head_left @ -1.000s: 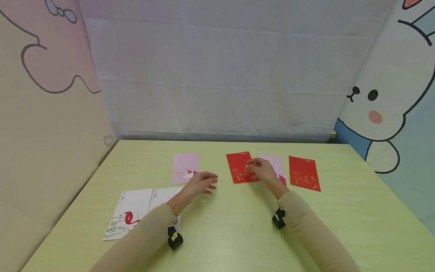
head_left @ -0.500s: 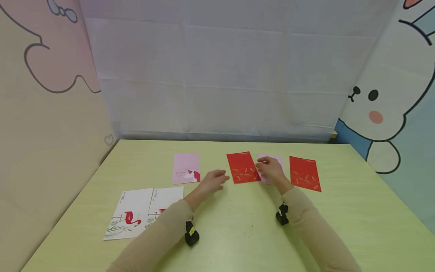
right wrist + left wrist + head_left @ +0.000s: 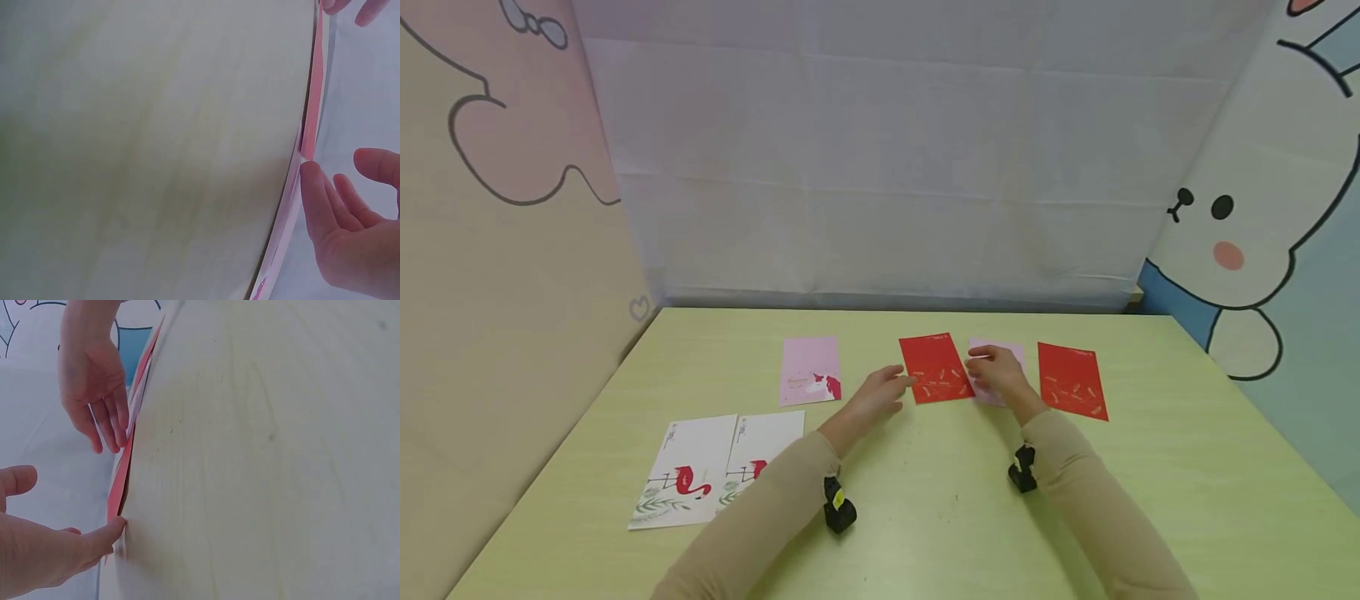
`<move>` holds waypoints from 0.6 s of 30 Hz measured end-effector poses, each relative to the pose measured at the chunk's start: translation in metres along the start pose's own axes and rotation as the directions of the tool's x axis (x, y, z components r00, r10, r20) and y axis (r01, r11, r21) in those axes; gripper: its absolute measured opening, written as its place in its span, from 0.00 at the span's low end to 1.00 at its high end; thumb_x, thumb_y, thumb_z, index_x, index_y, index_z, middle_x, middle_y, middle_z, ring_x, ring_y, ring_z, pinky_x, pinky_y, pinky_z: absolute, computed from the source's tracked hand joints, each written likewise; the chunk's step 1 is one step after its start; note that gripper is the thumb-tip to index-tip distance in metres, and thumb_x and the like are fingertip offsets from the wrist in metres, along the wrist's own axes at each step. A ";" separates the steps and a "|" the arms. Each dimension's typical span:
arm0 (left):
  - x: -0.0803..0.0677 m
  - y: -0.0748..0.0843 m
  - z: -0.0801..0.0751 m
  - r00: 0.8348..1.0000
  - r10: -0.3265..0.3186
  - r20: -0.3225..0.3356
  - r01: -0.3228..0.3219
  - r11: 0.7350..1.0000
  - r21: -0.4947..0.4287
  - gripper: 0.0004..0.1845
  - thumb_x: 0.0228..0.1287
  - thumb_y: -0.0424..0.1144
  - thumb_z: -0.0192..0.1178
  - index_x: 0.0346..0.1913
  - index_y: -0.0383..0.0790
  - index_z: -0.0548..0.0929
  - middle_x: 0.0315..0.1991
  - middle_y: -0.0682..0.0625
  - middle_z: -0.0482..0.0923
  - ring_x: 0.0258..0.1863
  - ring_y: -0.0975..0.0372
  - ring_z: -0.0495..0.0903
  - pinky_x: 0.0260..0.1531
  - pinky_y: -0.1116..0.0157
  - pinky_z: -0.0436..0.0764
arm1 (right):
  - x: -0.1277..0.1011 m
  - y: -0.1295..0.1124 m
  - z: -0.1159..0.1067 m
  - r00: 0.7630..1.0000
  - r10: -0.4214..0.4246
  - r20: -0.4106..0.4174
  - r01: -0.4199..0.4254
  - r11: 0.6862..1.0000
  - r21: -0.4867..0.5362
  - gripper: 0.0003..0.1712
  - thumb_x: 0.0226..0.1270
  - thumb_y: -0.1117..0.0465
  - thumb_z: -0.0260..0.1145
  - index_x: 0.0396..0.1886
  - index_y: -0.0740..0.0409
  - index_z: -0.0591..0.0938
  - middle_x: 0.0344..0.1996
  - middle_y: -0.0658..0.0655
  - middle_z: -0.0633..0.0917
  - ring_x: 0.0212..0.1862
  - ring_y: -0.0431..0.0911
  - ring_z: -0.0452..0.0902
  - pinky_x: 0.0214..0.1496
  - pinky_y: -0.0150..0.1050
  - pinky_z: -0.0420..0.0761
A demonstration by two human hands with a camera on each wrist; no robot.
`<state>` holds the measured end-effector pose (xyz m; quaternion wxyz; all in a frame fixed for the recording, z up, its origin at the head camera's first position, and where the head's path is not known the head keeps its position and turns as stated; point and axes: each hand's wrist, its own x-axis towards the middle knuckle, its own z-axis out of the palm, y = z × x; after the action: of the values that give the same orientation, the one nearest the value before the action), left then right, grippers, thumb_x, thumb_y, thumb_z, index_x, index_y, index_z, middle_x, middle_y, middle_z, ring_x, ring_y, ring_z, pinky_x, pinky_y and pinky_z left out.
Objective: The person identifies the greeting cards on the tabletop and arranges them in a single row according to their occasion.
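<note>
A red envelope [image 3: 934,368] lies flat near the table's far middle. My left hand [image 3: 898,383] reaches toward it with straight fingers, and one fingertip touches its left edge [image 3: 119,481]. My right hand [image 3: 983,367] rests with relaxed fingers on a pink envelope [image 3: 1000,348] just right of the red one, hiding most of it. In the right wrist view the fingers [image 3: 315,200] lie straight along the pink envelope's edge [image 3: 284,231], beside the red envelope [image 3: 312,119]. Neither hand grips anything.
A second red envelope [image 3: 1071,381] lies further right and another pink envelope [image 3: 809,371] further left. Two white flamingo cards [image 3: 688,471] [image 3: 765,446] sit at the near left. The green table [image 3: 925,517] is walled by curtain and cartoon panels.
My left hand moved right, from beside the left pink envelope to the red envelope's left edge. My right hand slid off the red envelope onto the pink one beside it.
</note>
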<state>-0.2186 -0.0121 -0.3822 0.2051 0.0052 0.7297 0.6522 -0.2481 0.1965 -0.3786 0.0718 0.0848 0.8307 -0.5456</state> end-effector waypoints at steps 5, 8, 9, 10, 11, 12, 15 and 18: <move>0.005 0.003 0.004 1.000 -0.023 0.007 0.024 0.998 -0.056 0.31 0.62 0.42 0.52 0.64 0.32 0.56 0.58 0.40 0.61 0.58 0.47 0.59 0.51 0.55 0.67 | 0.001 -0.002 0.001 0.999 0.043 -0.003 -0.043 0.999 -0.006 0.22 0.62 0.63 0.55 0.55 0.67 0.69 0.46 0.65 0.74 0.42 0.54 0.73 0.40 0.39 0.77; 0.006 0.006 0.007 0.999 -0.051 0.005 0.051 0.995 -0.088 0.31 0.62 0.42 0.52 0.64 0.33 0.56 0.58 0.41 0.63 0.59 0.47 0.58 0.52 0.55 0.66 | 0.002 -0.003 0.001 0.998 0.065 -0.008 -0.065 0.998 -0.009 0.22 0.62 0.63 0.55 0.55 0.67 0.69 0.46 0.65 0.74 0.42 0.54 0.74 0.39 0.39 0.77; 0.006 0.007 0.007 0.998 -0.056 0.001 0.056 0.994 -0.089 0.31 0.62 0.42 0.52 0.64 0.33 0.56 0.58 0.41 0.63 0.59 0.47 0.58 0.52 0.55 0.66 | 0.002 -0.003 0.001 0.998 0.070 -0.008 -0.070 0.998 -0.008 0.22 0.62 0.63 0.55 0.55 0.67 0.69 0.46 0.65 0.74 0.41 0.53 0.74 0.39 0.38 0.77; 0.006 0.007 0.008 0.998 -0.062 -0.001 0.061 0.994 -0.093 0.31 0.62 0.42 0.52 0.64 0.33 0.56 0.58 0.41 0.63 0.59 0.47 0.59 0.52 0.55 0.66 | 0.002 -0.003 0.001 0.997 0.075 -0.011 -0.075 0.997 -0.008 0.22 0.62 0.63 0.55 0.55 0.67 0.69 0.46 0.65 0.74 0.41 0.53 0.75 0.38 0.38 0.77; 0.006 0.008 0.008 0.998 -0.066 -0.002 0.066 0.993 -0.100 0.31 0.62 0.42 0.52 0.64 0.34 0.56 0.58 0.41 0.62 0.59 0.48 0.59 0.52 0.55 0.66 | 0.002 -0.003 0.001 0.997 0.077 -0.010 -0.077 0.997 -0.007 0.22 0.62 0.63 0.56 0.55 0.67 0.69 0.46 0.65 0.74 0.41 0.53 0.75 0.38 0.38 0.77; 0.006 0.008 0.009 0.998 -0.070 -0.003 0.069 0.992 -0.106 0.31 0.62 0.42 0.52 0.64 0.34 0.56 0.58 0.41 0.62 0.59 0.48 0.59 0.52 0.55 0.66 | 0.002 -0.003 0.001 0.997 0.081 -0.012 -0.081 0.997 -0.006 0.22 0.62 0.63 0.56 0.54 0.68 0.69 0.46 0.65 0.75 0.41 0.53 0.75 0.37 0.38 0.78; 0.006 0.009 0.009 0.997 -0.072 -0.007 0.071 0.991 -0.113 0.31 0.62 0.42 0.52 0.65 0.34 0.55 0.58 0.42 0.62 0.58 0.48 0.60 0.51 0.55 0.68 | 0.003 -0.004 0.001 0.996 0.088 -0.016 -0.089 0.996 -0.013 0.22 0.61 0.63 0.56 0.54 0.69 0.70 0.44 0.66 0.76 0.41 0.52 0.77 0.36 0.37 0.78; 0.008 0.009 0.010 0.997 -0.076 -0.010 0.074 0.988 -0.137 0.31 0.62 0.42 0.53 0.64 0.34 0.56 0.57 0.42 0.63 0.58 0.48 0.61 0.50 0.56 0.68 | 0.003 -0.005 0.000 0.995 0.101 -0.021 -0.101 0.995 -0.025 0.21 0.61 0.63 0.56 0.53 0.68 0.70 0.41 0.65 0.78 0.39 0.51 0.77 0.35 0.37 0.78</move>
<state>-0.2249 0.0006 -0.3768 0.2237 -0.0412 0.6845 0.6926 -0.2522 0.1945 -0.3754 0.0920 0.1312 0.8329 -0.5297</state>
